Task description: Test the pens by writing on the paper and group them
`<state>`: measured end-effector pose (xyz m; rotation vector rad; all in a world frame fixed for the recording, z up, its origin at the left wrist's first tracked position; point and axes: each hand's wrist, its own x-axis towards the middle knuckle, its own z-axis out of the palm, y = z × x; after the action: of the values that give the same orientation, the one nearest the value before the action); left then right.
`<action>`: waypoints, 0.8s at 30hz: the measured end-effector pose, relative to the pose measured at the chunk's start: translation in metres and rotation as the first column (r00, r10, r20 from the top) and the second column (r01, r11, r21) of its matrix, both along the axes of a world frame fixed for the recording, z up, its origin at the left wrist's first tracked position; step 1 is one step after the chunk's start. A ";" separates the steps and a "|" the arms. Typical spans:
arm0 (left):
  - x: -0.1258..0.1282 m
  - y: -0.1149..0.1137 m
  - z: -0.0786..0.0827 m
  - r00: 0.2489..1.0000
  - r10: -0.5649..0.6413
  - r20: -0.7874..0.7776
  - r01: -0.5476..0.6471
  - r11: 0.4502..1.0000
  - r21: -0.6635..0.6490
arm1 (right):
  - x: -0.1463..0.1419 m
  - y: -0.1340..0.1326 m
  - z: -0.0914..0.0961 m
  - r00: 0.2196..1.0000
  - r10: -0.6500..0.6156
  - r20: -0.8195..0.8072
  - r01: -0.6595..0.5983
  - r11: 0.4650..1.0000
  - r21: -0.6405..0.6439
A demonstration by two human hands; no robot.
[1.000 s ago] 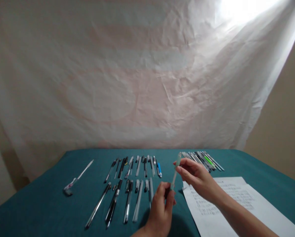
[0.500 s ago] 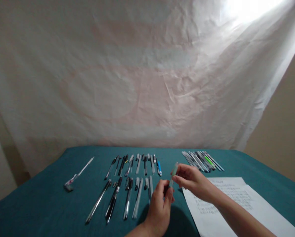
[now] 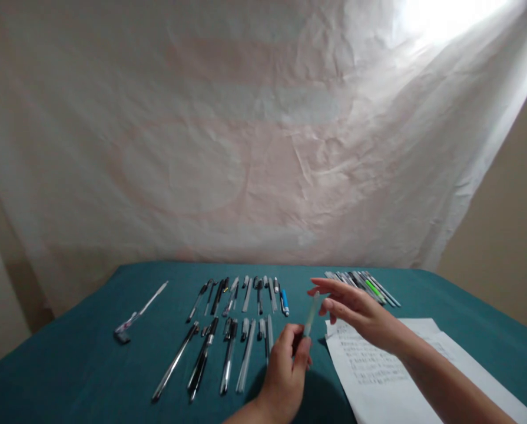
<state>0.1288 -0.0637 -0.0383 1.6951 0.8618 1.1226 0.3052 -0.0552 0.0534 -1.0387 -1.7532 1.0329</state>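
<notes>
Between the thumb and fingers of my left hand is a slim, pale, translucent pen, held upright with a slight tilt to the right. Its lower end is hidden in the grip. My right hand hovers just right of the pen's top, fingers spread and thumb apart, holding nothing. Left of my left hand lie several pens in a front row, among them a clear pen and a black pen, with caps beside them. A blue pen ends the back row.
Written sheets of paper lie under my right forearm. A bundle of pens, one bright green, rests at the back right. Far left is a thin white stick-like item with a dark end. All lie on a green tablecloth.
My right hand has let go of the pen's upper part, opened its fingers and lifted slightly up and right. My left hand still holds the pen in nearly the same place.
</notes>
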 end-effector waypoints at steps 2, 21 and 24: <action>0.000 0.000 -0.001 1.000 -0.009 -0.021 0.009 1.000 0.009 | 0.000 0.001 0.002 0.999 -0.033 -0.016 0.033 0.999 0.022; 0.001 0.002 0.003 1.000 -0.020 0.009 0.020 1.000 -0.009 | -0.008 0.003 -0.008 0.995 0.048 -0.082 -0.058 0.990 -0.129; 0.000 0.001 0.004 0.999 -0.030 0.021 0.030 0.999 -0.013 | -0.014 0.005 -0.013 0.994 0.018 -0.108 -0.028 0.995 -0.091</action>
<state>0.1291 -0.0629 -0.0346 1.6771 0.8263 1.1104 0.2911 -0.0500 0.0405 -1.0031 -1.6479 1.1727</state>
